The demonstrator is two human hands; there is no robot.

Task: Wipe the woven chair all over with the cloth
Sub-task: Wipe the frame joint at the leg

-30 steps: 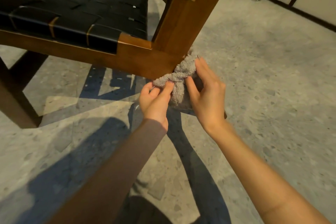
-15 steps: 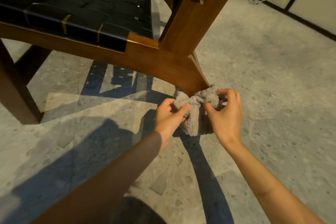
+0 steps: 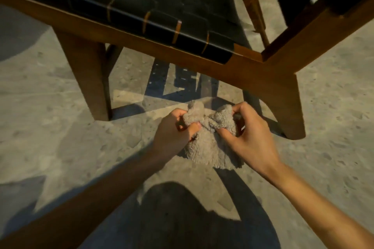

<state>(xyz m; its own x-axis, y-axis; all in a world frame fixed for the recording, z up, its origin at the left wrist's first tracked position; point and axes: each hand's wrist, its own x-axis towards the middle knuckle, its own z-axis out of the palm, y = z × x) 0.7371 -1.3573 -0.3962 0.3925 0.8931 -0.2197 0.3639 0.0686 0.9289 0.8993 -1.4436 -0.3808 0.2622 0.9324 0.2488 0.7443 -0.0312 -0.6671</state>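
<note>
While cloth sits bunched between both hands, clear of woven chair, step looks like regrip. Left hand and right hand both clamped on cloth, low over floor beside rear leg. Next: likely fresh fold, then back against leg.

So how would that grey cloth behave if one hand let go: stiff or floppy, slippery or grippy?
Probably floppy: the cloth bunches between the left hand and right hand, its lower part hanging loose. Its fluffy, towel-like pile suggests it grips rather than slips. It looks light, needing only fingertips.
</note>
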